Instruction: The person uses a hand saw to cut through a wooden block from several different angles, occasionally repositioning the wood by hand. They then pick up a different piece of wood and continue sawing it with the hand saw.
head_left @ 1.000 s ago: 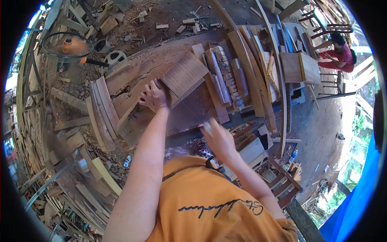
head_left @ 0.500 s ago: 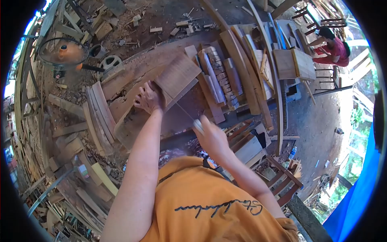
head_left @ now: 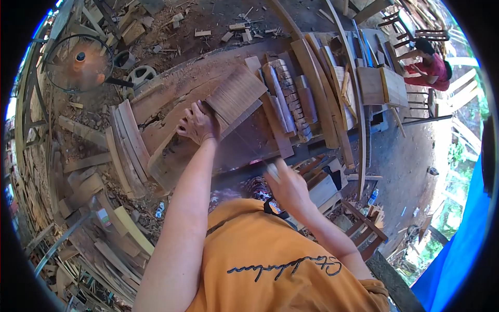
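Observation:
A brown wooden block (head_left: pixel 236 96) with a ribbed top lies tilted on the wooden bench (head_left: pixel 182 73). My left hand (head_left: pixel 198 124) presses against the block's left end, fingers bent over its edge. Nearer my body, my right hand (head_left: pixel 286 184) is closed around a pale handle (head_left: pixel 272 170), blurred by motion. A thin blade or rod, faint in the blur, runs from the handle up toward the block's lower corner. Its exact shape cannot be made out.
Long boards (head_left: pixel 317 86) and a notched wooden piece (head_left: pixel 289 99) lie right of the block. Curved slats (head_left: pixel 127 148) lean at the left. A round fan (head_left: pixel 79 63) stands at upper left. A person in red (head_left: pixel 434 67) sits at upper right.
My right hand and the handle have moved down and to the right, away from the block. My left hand stays against the block; the whole view has shifted slightly.

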The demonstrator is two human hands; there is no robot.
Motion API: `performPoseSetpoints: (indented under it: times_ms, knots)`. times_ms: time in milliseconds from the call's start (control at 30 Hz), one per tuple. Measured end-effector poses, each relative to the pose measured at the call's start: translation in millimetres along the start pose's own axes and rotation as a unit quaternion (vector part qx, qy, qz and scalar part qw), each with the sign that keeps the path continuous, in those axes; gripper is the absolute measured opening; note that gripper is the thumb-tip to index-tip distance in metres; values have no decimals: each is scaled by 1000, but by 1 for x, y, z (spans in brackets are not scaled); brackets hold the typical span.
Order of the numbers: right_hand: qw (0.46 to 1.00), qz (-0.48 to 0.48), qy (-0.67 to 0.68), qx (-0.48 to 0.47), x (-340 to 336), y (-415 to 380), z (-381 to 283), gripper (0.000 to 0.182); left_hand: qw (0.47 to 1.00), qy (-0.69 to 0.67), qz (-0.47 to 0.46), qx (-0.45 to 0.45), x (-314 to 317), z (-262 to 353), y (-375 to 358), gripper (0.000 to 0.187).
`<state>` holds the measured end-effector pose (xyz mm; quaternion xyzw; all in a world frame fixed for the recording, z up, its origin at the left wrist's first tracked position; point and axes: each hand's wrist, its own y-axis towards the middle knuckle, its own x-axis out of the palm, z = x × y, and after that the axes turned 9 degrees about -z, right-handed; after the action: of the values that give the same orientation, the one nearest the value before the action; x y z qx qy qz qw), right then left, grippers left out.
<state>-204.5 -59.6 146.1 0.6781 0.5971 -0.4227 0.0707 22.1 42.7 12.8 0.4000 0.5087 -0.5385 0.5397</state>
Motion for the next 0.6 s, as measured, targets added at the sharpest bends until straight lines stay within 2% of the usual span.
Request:
performPoseSetpoints:
  times_ms: [100, 167, 267, 400, 500, 600]
  knots:
    - [994, 58, 9, -96, 53, 111, -12, 24, 1000, 12, 14, 9, 11, -9, -1, 36]
    - [998, 13, -19, -56, 57, 148, -34, 23, 999, 19, 27, 9, 9, -7, 9, 35]
    - [995, 60, -11, -77, 39, 98, -30, 25, 999, -22, 35, -17, 8, 0, 3, 35]
    - [1000, 13, -17, -4, -1, -14, 1, 25, 1000, -20, 5, -17, -3, 2, 0, 38]
    - [1000, 2, -18, -12, -3, -3, 2, 25, 1000, -16, -16, 0, 0, -3, 3, 39]
    - [997, 33, -1, -66, 40, 94, -13, 23, 1000, 8, -27, 9, 14, -12, 5, 38]
